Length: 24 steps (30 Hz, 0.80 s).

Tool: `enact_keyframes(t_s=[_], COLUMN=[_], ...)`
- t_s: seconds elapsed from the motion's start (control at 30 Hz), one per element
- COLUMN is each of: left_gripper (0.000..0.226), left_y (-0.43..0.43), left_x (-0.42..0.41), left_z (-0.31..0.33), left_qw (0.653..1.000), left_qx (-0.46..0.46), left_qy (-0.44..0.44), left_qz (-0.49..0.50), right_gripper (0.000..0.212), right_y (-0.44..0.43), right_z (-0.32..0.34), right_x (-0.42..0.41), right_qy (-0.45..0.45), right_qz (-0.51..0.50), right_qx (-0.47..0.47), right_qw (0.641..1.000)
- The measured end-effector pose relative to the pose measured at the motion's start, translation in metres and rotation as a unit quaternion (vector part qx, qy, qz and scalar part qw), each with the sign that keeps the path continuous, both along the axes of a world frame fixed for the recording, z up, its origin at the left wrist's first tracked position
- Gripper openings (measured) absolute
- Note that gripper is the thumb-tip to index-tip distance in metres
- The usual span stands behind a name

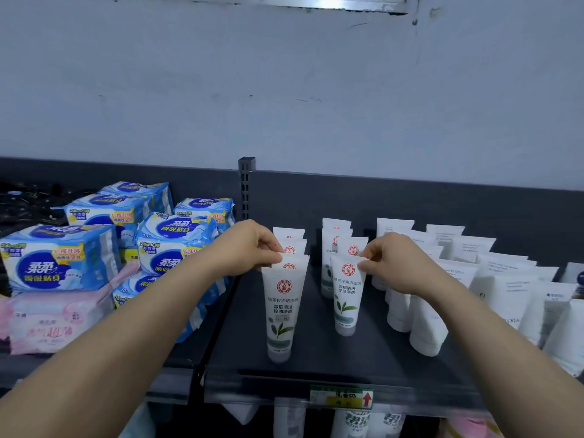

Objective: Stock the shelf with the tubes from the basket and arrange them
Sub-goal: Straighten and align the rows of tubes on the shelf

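Two bare arms reach over a dark shelf's front lip. The left hand pinches the top of the left tube row at its front; exactly which tube is unclear. The right hand pinches the next row's front tube, upright mid-shelf. The lip's price label is blurred. White tubes crowd the shelf's right; blue packs lie beyond its left.

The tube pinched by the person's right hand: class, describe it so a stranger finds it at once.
On the dark shelf, between blue packs and white tubes, stand two rows of leaf-printed tubes. The wanted tube fronts the right-hand row, its top pinched by the right hand. Unlike the left row's front tube, it stands further back from the edge.
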<state>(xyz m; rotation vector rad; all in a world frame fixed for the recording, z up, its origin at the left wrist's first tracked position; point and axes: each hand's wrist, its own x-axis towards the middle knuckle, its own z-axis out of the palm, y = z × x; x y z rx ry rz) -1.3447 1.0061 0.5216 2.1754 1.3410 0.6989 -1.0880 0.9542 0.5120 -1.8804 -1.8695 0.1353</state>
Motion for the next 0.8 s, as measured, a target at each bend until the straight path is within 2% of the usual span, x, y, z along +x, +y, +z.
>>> enact_keyframes(t_s=[0.23, 0.37, 0.43, 0.57, 0.8], left_gripper=[0.011, 0.011, 0.013, 0.009, 0.005], left_y=[-0.007, -0.015, -0.023, -0.031, -0.027], left_x=[-0.007, -0.014, -0.017, -0.013, -0.011], left_z=[0.001, 0.007, 0.010, 0.004, -0.007], left_qw=[1.000, 0.995, 0.996, 0.998, 0.997], left_qx=[0.011, 0.089, 0.065, -0.023, -0.044], left_qy=[-0.022, -0.044, -0.050, -0.009, -0.046], left_qz=[-0.007, -0.001, -0.026, -0.052, -0.042], right_gripper=[0.011, 0.011, 0.009, 0.006, 0.007], right_y=[-0.002, -0.006, -0.010, -0.018, -0.029], right_z=[-0.001, 0.000, -0.001, 0.000, -0.002], right_x=[0.000, 0.001, 0.002, 0.002, -0.001], right_qy=[0.011, 0.016, 0.022, 0.038, 0.056], right_qz=[-0.001, 0.003, 0.005, 0.016, 0.046], right_qx=[0.010, 0.014, 0.018, 0.021, 0.008], right_qw=[1.000, 1.000, 1.000, 0.999, 0.997])
